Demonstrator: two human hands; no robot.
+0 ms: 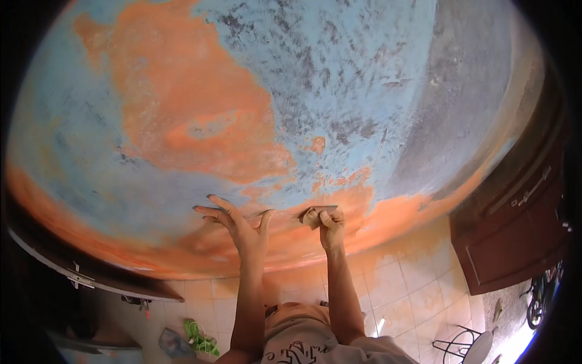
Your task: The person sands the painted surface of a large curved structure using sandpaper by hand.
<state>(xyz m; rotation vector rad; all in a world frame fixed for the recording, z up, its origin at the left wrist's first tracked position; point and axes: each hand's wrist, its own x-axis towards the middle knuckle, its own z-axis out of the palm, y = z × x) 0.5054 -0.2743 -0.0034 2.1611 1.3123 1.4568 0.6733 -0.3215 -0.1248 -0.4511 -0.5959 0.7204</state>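
Observation:
A wall [188, 91] with patches of orange, light blue and dark grey fills most of the head view. My left hand [236, 224] is raised at the lower part of this wall, its fingers spread and nothing in them. To its right, my right hand [331, 223] is closed around a flat sanding pad or folded sheet [313, 216], whose dark upper edge lies along the orange area. The exact kind of this piece cannot be made out. Both forearms reach up from the bottom of the view.
A dark red-brown door [515, 236] stands at the right. Below are floor tiles [388, 285] with orange dust, a round stool [478, 347] at the lower right, and a green item [200, 337] beside a grey bag at the lower left. A door edge [91, 280] is at the left.

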